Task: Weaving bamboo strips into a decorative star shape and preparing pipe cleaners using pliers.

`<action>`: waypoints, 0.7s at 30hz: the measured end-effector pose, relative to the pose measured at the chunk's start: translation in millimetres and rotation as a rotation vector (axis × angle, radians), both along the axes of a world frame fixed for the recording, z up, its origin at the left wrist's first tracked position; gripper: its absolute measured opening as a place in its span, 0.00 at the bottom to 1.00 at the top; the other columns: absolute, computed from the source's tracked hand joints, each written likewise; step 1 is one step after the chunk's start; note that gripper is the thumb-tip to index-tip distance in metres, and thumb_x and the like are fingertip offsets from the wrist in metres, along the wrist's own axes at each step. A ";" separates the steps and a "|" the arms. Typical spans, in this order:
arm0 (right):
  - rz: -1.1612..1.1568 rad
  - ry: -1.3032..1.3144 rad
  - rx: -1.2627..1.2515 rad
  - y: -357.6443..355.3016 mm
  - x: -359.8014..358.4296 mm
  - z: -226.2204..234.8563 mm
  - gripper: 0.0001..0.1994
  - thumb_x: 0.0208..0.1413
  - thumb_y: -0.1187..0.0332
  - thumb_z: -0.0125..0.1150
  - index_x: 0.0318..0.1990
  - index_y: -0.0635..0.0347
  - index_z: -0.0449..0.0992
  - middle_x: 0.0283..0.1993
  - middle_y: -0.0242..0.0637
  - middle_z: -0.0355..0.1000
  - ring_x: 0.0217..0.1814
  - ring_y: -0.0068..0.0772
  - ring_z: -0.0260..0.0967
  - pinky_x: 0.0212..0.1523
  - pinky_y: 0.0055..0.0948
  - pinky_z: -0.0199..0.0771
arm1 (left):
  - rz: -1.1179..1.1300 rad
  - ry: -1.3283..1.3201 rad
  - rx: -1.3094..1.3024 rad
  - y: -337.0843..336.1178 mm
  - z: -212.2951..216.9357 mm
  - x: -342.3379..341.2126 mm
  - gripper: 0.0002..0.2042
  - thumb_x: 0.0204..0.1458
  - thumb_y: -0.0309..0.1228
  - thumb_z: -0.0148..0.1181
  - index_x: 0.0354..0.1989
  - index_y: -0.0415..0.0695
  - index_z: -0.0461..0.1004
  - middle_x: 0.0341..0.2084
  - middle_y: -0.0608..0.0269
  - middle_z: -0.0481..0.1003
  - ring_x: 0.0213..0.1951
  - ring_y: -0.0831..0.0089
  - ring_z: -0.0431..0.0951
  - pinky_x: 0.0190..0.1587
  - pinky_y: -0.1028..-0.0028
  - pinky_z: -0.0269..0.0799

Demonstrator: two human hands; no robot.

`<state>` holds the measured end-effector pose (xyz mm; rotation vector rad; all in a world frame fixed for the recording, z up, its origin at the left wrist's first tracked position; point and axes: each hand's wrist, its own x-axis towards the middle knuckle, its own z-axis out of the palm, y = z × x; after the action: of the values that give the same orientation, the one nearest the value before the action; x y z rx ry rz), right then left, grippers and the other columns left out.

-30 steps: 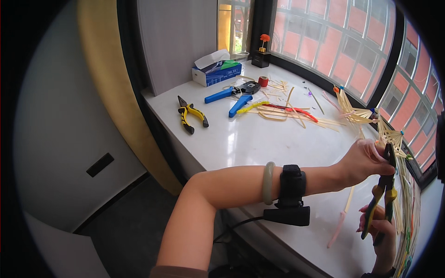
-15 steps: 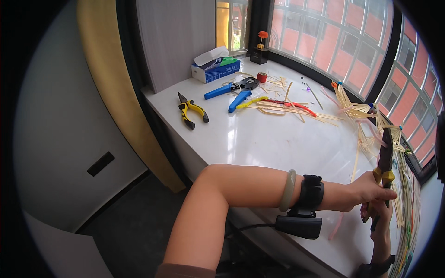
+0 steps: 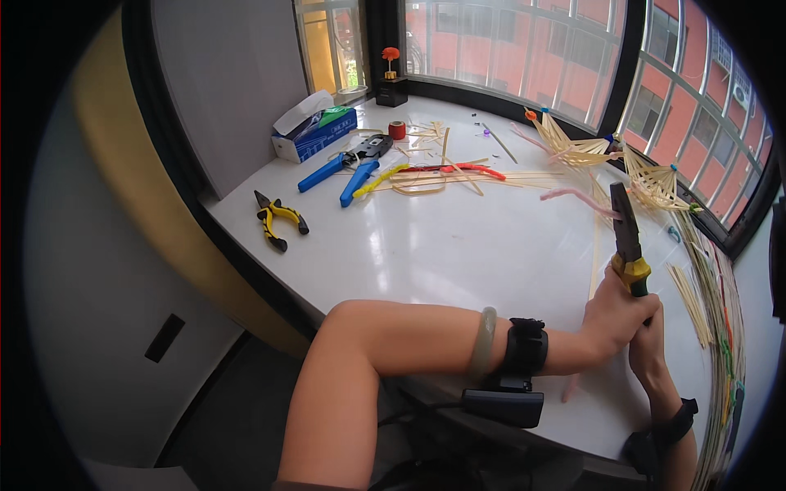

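Observation:
Large pliers with a dark head and yellow-black handles [image 3: 625, 229] point up and away over the table's right part. My left hand [image 3: 612, 315] is closed round their handles. Just beside and partly behind it, my right hand [image 3: 647, 334] is closed at the same handles; most of its fingers are hidden. A fuzzy pink pipe cleaner [image 3: 577, 196] reaches to the jaws from the left; whether the jaws pinch it I cannot tell. Beyond the pliers lie fan-shaped pieces of pale strips [image 3: 573, 150] with small coloured ties.
On the white table [image 3: 458, 245] lie yellow-black needle-nose pliers [image 3: 278, 221], a blue-handled crimping tool [image 3: 352, 168], a red pipe cleaner [image 3: 475, 169] and loose pale strips [image 3: 692, 303]. A tissue box [image 3: 315, 135] and a red roll [image 3: 397, 130] stand farther back. Long coloured strands [image 3: 725, 352] run along the right edge.
The view has turned right, so things sit farther left in the picture. The pliers' handles, spread before, are now enclosed by both hands. The pink pipe cleaner now shows plainly beside the jaws.

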<state>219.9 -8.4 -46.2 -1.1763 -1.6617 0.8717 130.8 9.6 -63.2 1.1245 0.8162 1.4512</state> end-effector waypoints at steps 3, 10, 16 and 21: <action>0.038 -0.050 0.072 3.8 -5.2 -4.1 0.08 0.46 0.77 0.49 0.36 0.70 0.67 0.28 0.30 0.67 0.31 0.18 0.60 0.30 0.21 0.64 | -0.017 0.035 0.008 -4.7 5.9 -13.9 0.18 0.39 0.29 0.57 0.38 0.37 0.59 0.28 0.61 0.66 0.31 0.74 0.67 0.37 0.74 0.66; 0.097 -0.065 0.188 -0.4 -2.4 7.3 0.11 0.45 0.79 0.53 0.38 0.69 0.66 0.26 0.34 0.68 0.31 0.18 0.60 0.31 0.22 0.65 | 0.022 0.008 0.106 -9.0 16.1 -6.0 0.15 0.40 0.28 0.58 0.34 0.37 0.60 0.24 0.65 0.67 0.28 0.80 0.67 0.32 0.77 0.66; 0.108 -0.020 -0.085 11.0 2.5 10.2 0.09 0.47 0.73 0.51 0.36 0.69 0.69 0.23 0.34 0.66 0.25 0.17 0.61 0.24 0.20 0.63 | -0.196 0.102 -0.019 6.9 20.9 -22.1 0.17 0.43 0.38 0.63 0.31 0.38 0.64 0.24 0.64 0.69 0.27 0.77 0.70 0.31 0.78 0.67; 0.267 0.143 -0.317 7.6 16.2 25.2 0.16 0.43 0.66 0.48 0.36 0.70 0.70 0.22 0.36 0.65 0.20 0.23 0.63 0.24 0.20 0.65 | -0.104 0.116 -0.102 23.7 25.3 -45.2 0.33 0.42 0.54 0.61 0.45 0.40 0.59 0.42 0.56 0.66 0.48 0.68 0.66 0.51 0.63 0.61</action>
<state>236.1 -0.8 -21.0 -1.0812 -1.6246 1.3957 85.6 33.3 -37.9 1.1647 0.8893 1.2546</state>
